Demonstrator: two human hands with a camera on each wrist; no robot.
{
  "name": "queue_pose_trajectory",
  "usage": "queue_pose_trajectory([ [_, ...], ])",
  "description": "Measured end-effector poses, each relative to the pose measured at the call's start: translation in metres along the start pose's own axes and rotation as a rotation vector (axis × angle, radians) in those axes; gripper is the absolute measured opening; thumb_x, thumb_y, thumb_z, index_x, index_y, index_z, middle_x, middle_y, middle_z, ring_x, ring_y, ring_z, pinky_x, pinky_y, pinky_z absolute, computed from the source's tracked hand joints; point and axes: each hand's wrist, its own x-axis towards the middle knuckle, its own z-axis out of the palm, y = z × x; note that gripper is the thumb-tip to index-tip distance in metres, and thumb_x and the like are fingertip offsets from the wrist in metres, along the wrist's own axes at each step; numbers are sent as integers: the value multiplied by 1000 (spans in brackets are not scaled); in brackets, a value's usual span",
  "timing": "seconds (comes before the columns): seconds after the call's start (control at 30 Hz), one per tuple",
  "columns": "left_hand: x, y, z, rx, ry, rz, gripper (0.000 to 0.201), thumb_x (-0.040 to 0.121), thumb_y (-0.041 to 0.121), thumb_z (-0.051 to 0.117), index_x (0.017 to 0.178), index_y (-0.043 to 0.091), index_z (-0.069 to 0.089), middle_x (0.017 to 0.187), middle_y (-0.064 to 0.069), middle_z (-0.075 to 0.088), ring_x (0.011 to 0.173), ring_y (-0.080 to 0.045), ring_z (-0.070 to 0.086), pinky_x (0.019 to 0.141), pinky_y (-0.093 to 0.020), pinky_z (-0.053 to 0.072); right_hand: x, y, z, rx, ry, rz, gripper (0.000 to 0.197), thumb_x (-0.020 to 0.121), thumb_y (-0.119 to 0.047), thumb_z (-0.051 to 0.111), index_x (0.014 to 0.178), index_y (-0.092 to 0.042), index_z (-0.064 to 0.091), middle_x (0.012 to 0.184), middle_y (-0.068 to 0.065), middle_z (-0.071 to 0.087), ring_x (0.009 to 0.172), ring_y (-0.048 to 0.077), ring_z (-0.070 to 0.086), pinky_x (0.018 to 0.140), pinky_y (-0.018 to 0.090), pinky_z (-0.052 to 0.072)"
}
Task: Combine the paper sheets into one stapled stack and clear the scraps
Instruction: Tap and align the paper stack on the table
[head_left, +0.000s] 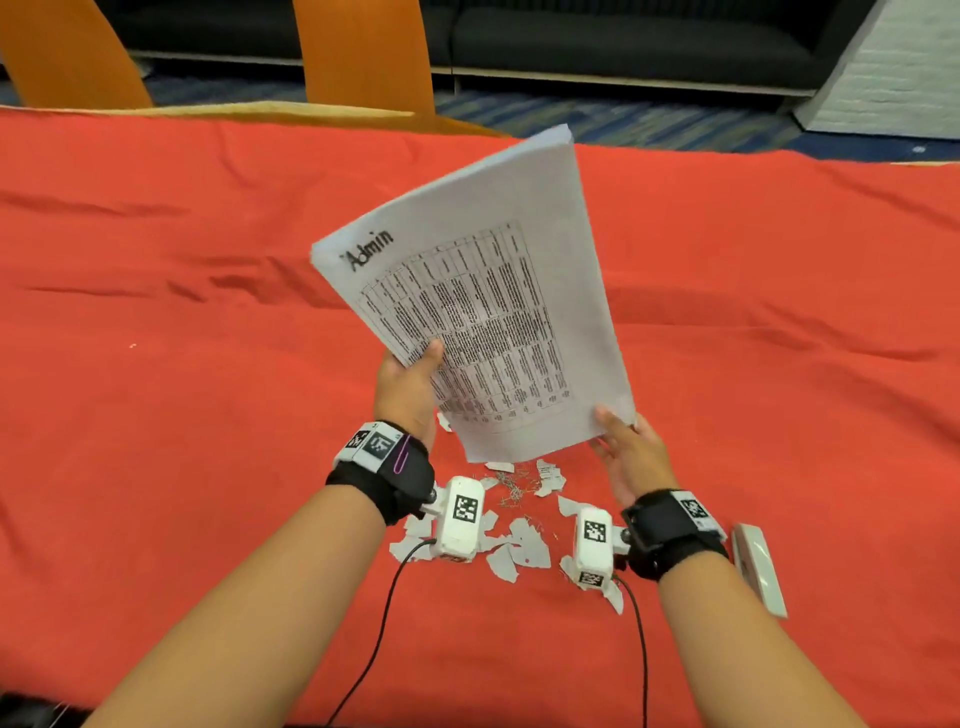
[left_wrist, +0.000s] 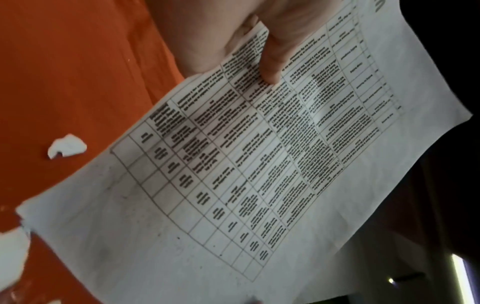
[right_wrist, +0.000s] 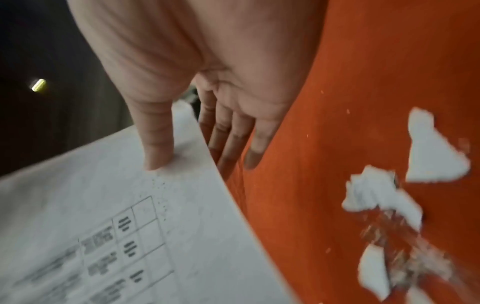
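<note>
A stack of white paper sheets (head_left: 483, 312) printed with a table and hand-lettered "Admin" is held up, tilted, above the red cloth. My left hand (head_left: 410, 384) grips its left edge, thumb on the printed face (left_wrist: 270, 61). My right hand (head_left: 623, 447) pinches the lower right corner, with its thumb on top (right_wrist: 155, 148) and the fingers underneath. Torn white paper scraps (head_left: 514, 540) and loose staples (head_left: 511, 486) lie on the cloth below the stack, near my wrists. The scraps (right_wrist: 381, 195) also show in the right wrist view, and one scrap (left_wrist: 67, 149) in the left wrist view.
A white stapler (head_left: 758, 566) lies on the red tablecloth (head_left: 182, 364) just right of my right wrist. Two orange chair backs (head_left: 363, 52) stand past the table's far edge, with a dark sofa (head_left: 623, 36) behind them. Cables trail from both wrist cameras toward me.
</note>
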Motion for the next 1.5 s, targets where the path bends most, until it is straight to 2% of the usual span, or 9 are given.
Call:
queue_pose_trajectory([
  [0.13,-2,-12,5,-181,-33,-204,89,89,20,65,150,10,2,159,-12,8,147,-27,11,119,-44,10,-3,-11,9,290,-151,13,35,92,-2,54,125,-13,56,123,10,66,113,24,63,95,36,54],
  [0.23,-3,-16,-1,-196,-97,-217,88,87,18,66,150,8,6,157,-11,15,145,-26,21,120,-43,10,-2,-24,8,252,-105,-44,26,90,1,57,111,-12,64,112,9,70,103,23,67,85,34,58],
  [0.33,3,-4,-19,-105,-95,-149,48,89,10,60,133,-2,46,123,-10,59,101,-20,64,106,-40,42,1,-43,-7,107,0,-178,26,83,2,63,104,-14,65,103,5,69,90,17,67,80,32,56],
  [0.5,29,6,-52,199,-114,9,30,81,-4,62,97,21,64,89,-6,71,70,-18,66,60,-26,52,5,-56,-41,-166,97,-254,19,82,3,66,90,-14,68,94,2,70,85,20,65,89,42,49],
  [0.63,31,-8,-48,506,-228,45,33,81,-2,66,107,16,58,106,-9,69,90,-25,67,79,-38,55,7,-52,-47,-315,73,-276,19,79,1,70,86,-17,70,77,-13,75,75,6,69,79,33,49],
  [0.73,29,-23,-46,599,-204,103,30,85,1,64,113,8,59,106,-4,66,94,-21,63,71,-22,50,7,-43,-44,-361,45,-275,22,77,0,72,86,-20,71,76,-18,75,71,-1,68,78,30,49],
  [0.87,23,-43,-49,585,-150,143,32,82,-8,59,111,6,61,98,-6,64,88,-18,58,64,-13,46,8,-34,-49,-345,46,-262,21,64,-15,82,80,-29,77,80,-17,75,79,4,67,84,30,51],
  [1.13,16,-60,-38,414,-83,127,26,82,-4,63,101,14,61,84,6,63,78,-8,59,67,-11,48,13,-18,-41,-246,105,-171,25,77,5,70,84,-19,70,73,-11,74,74,6,68,77,29,49],
  [1.5,18,-50,-44,381,-66,45,23,81,0,65,91,19,58,83,2,62,76,-15,58,69,-28,50,18,-22,-53,-288,111,-153,27,75,9,69,80,-17,69,74,-7,73,83,20,63,82,37,49],
])
